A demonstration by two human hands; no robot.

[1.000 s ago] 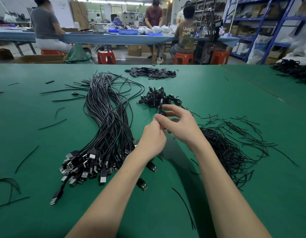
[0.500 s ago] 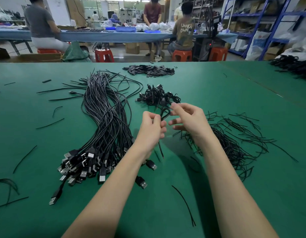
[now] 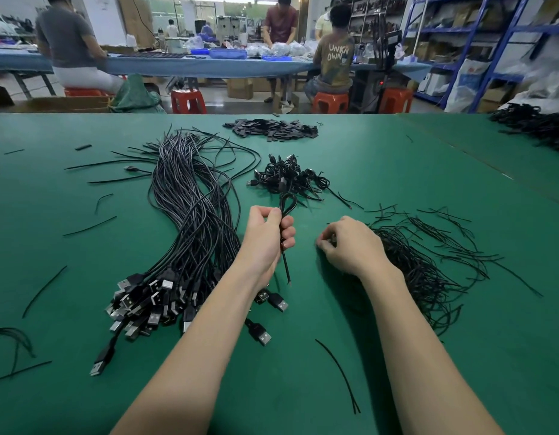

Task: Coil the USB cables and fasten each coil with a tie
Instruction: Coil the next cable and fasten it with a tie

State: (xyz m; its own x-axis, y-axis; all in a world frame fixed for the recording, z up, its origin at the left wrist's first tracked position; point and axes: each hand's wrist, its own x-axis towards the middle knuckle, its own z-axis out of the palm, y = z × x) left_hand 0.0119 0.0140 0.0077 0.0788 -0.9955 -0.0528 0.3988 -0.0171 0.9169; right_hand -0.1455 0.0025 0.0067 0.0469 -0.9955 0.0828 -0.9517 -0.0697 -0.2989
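My left hand [image 3: 267, 238] grips a folded black USB cable [image 3: 287, 205]; its loop sticks up above my fist and a loose end hangs below. My right hand [image 3: 350, 246] has its fingers curled at the left edge of the pile of thin black ties [image 3: 429, 265]; whether it pinches a tie is hidden. A big bundle of uncoiled USB cables [image 3: 193, 221] lies to the left, plugs toward me. Behind my left hand sits a heap of tied coils [image 3: 287, 178].
Everything lies on a green table [image 3: 397, 171]. A pile of small flat black pieces [image 3: 272, 129] sits near the far edge, another cable heap [image 3: 535, 127] at the far right. Stray ties [image 3: 338, 372] are scattered about. People work at a blue table behind.
My right hand has let go of the cable and dropped right to the tie pile. My left hand alone keeps the folded cable, held more upright.
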